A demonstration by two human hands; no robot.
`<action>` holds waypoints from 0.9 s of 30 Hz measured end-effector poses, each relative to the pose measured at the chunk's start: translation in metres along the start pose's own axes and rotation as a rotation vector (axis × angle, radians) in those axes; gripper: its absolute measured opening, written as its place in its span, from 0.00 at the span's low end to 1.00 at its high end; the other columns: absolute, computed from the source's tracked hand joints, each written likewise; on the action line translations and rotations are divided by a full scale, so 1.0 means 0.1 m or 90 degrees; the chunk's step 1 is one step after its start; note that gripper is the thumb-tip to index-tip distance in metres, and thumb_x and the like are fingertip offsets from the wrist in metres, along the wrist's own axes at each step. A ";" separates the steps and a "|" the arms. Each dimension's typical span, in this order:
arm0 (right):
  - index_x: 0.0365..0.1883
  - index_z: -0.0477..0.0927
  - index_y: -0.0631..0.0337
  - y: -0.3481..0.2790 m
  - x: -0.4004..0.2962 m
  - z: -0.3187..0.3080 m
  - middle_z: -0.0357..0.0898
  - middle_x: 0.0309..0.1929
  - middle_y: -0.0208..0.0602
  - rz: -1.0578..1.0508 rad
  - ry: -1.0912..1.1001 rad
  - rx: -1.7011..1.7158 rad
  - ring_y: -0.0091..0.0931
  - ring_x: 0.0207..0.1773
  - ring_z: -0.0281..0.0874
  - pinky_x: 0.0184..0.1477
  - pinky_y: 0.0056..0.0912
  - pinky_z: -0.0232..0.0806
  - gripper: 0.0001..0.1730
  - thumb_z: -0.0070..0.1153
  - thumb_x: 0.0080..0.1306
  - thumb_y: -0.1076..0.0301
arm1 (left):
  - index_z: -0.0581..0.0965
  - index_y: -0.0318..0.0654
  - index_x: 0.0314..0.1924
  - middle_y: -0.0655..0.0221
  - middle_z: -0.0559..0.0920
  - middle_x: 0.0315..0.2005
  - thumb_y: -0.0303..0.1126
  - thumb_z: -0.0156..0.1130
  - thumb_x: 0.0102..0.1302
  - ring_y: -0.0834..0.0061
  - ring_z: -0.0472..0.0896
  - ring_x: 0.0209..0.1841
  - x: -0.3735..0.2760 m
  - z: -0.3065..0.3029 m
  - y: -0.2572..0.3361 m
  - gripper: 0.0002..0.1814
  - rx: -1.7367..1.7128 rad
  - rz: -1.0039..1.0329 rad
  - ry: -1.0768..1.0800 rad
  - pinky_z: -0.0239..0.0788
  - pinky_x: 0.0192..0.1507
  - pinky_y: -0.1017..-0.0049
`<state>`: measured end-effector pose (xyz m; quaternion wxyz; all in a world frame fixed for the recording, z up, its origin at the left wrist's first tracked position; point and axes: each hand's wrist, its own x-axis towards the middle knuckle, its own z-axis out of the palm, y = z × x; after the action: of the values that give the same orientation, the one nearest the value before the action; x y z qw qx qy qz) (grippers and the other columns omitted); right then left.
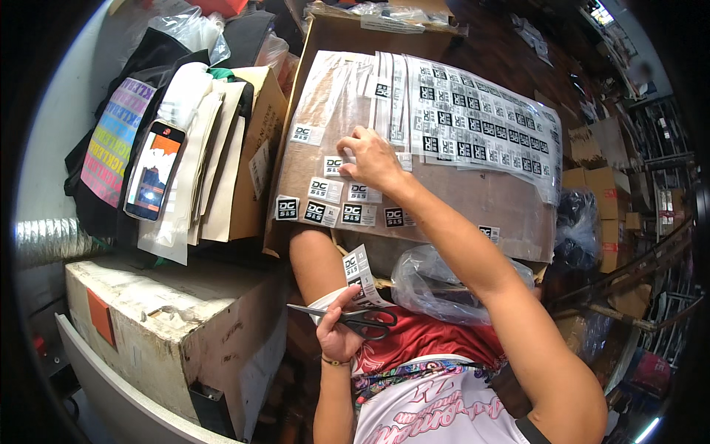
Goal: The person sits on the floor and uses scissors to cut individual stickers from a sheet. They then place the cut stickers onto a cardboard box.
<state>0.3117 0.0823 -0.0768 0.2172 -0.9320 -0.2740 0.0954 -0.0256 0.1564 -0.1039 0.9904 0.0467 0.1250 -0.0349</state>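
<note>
My left hand (pixel 339 327) holds a pair of black-handled scissors (pixel 363 322), blades pointing left, with a strip of printed labels (pixel 360 272) above them. Over a cardboard sheet (pixel 466 188) my right hand (pixel 373 160) has its thumb and forefinger apart. The thumb tip rests at the edge of a small white label (pixel 332 165). Single cut labels lie in uneven rows on the cardboard, among them a black-and-white one (pixel 358 214) and a small stack (pixel 287 208). Printed label sheets in clear plastic (pixel 477 116) cover the cardboard's far right part.
On the left, a lit smartphone (pixel 154 171) leans against upright cardboard pieces (pixel 222 161). Below them stands a worn whitish box (pixel 133 311). A clear plastic bag (pixel 432 283) lies between my lap and the cardboard. Stacked cartons (pixel 607 211) stand at the right.
</note>
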 end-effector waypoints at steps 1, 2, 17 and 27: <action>0.45 0.86 0.53 0.00 0.00 0.03 0.78 0.52 0.37 -0.008 0.020 0.004 0.37 0.63 0.75 0.67 0.44 0.69 0.18 0.76 0.59 0.59 | 0.67 0.22 0.73 0.45 0.79 0.64 0.37 0.50 0.75 0.44 0.81 0.62 -0.01 0.00 -0.01 0.32 -0.015 0.002 0.009 0.72 0.67 0.47; 0.44 0.87 0.54 0.00 -0.01 0.05 0.77 0.53 0.38 -0.012 0.026 0.012 0.38 0.63 0.75 0.66 0.46 0.68 0.17 0.76 0.57 0.63 | 0.66 0.21 0.73 0.46 0.79 0.63 0.35 0.50 0.74 0.43 0.82 0.60 -0.01 0.00 -0.01 0.32 -0.029 0.003 0.018 0.73 0.66 0.46; 0.35 0.91 0.56 0.15 0.62 0.04 0.90 0.38 0.43 0.114 0.098 0.176 0.38 0.43 0.89 0.51 0.41 0.79 0.04 0.70 0.61 0.70 | 0.66 0.21 0.73 0.50 0.79 0.64 0.34 0.51 0.74 0.42 0.82 0.60 -0.01 -0.02 0.00 0.32 -0.025 0.000 0.019 0.74 0.64 0.44; 0.34 0.88 0.56 0.19 0.41 0.10 0.82 0.53 0.43 -0.006 0.206 0.136 0.39 0.63 0.74 0.69 0.43 0.66 0.04 0.69 0.63 0.68 | 0.67 0.22 0.73 0.47 0.80 0.63 0.36 0.50 0.75 0.46 0.82 0.61 0.00 0.02 0.00 0.32 0.001 0.012 0.023 0.73 0.66 0.47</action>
<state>0.3517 0.0941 -0.0973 0.3567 -0.9055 -0.2280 -0.0277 -0.0253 0.1561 -0.1017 0.9882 0.0495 0.1427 -0.0247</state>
